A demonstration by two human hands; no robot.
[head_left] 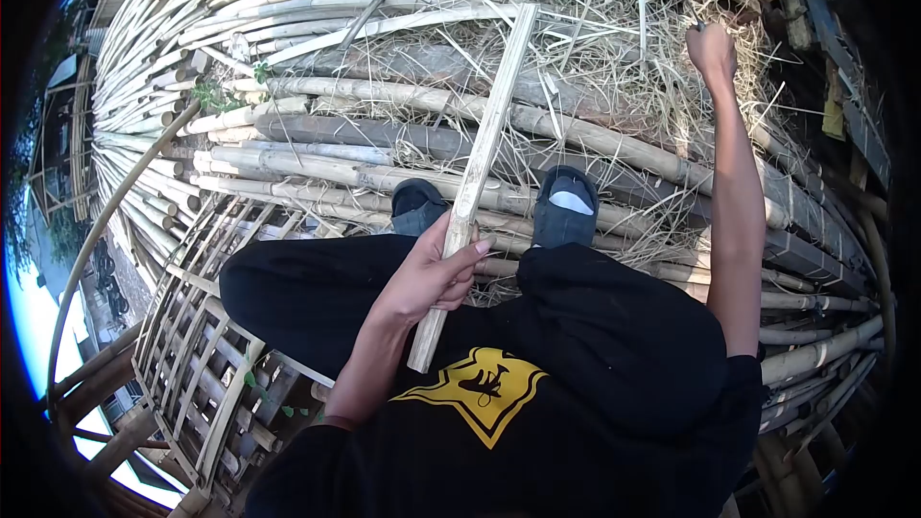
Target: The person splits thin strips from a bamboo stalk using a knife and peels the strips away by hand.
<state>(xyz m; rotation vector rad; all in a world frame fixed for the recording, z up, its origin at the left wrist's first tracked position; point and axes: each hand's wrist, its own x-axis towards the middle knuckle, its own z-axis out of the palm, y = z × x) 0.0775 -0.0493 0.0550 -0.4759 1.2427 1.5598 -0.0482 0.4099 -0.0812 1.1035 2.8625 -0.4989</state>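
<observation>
My left hand (429, 273) is wrapped round a pale, flat wooden slat (492, 120), gripping it near its lower end. The slat slants up and away from my lap, its far end over the bamboo and shavings. Out at the upper right, my right arm is stretched forward and my right hand (712, 50) is closed in a fist. A small dark tip shows at its top; the rest of what it grips is hidden. Loose straw-like shavings (662, 105) lie beneath and around that fist.
Long bamboo poles (413, 91) run across the ground under my feet, with a dense stack of poles (144, 125) at left. Dark sandals (566, 211) are on my feet. A woven bamboo lattice (192, 355) stands at lower left. Timber beams (835, 48) line the right.
</observation>
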